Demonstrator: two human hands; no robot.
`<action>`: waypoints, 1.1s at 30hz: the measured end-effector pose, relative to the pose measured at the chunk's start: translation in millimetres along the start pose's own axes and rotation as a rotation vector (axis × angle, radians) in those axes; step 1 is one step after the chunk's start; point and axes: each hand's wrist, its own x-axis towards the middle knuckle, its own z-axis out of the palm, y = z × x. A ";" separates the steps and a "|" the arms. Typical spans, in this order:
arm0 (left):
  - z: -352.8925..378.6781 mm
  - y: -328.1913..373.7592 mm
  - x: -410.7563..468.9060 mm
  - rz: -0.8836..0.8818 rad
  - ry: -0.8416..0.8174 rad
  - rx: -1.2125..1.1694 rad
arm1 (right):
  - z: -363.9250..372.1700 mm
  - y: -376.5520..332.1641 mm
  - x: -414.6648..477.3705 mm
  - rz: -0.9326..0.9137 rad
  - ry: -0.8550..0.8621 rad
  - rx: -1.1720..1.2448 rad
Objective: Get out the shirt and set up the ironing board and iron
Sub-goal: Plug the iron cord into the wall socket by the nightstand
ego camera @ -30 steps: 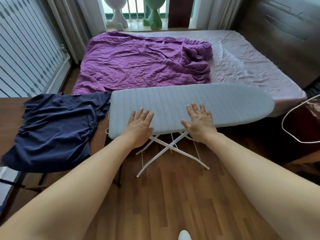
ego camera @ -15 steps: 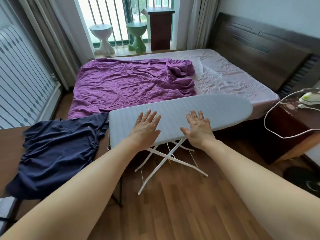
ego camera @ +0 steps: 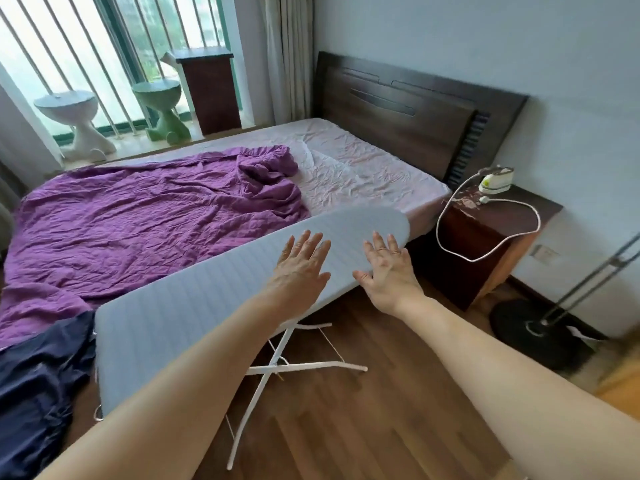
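Grey padded ironing board (ego camera: 194, 306) is standing on crossed white legs (ego camera: 277, 368) beside the bed (ego camera: 363, 161). Left hand (ego camera: 301, 265) and right hand (ego camera: 388, 268) are lying flat near its rounded end, fingers spread, gripping nothing. Frame is probably light and wobbly; take hold at the long edges.

Wood floor (ego camera: 346, 427), dark headboard (ego camera: 398, 123), barred daylit window (ego camera: 104, 57)

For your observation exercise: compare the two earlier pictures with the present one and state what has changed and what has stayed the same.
The view has swung right, bringing the iron on the bedside table into sight. Both hands have slid along the ironing board towards its rounded end; the left hand lies flat on top, the right hand at the near edge. Nothing was grasped or released. The board still stands; the navy shirt lies as before.
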 end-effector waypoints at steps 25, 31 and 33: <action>24.9 206.1 352.1 0.883 0.102 -0.094 | -88.9 259.8 87.8 0.744 0.354 0.049; 45.4 227.8 411.4 0.958 0.086 -0.101 | -85.1 296.3 121.2 0.838 0.371 0.048; 54.5 237.4 434.1 0.967 0.073 -0.094 | -85.8 315.7 135.6 0.844 0.355 0.046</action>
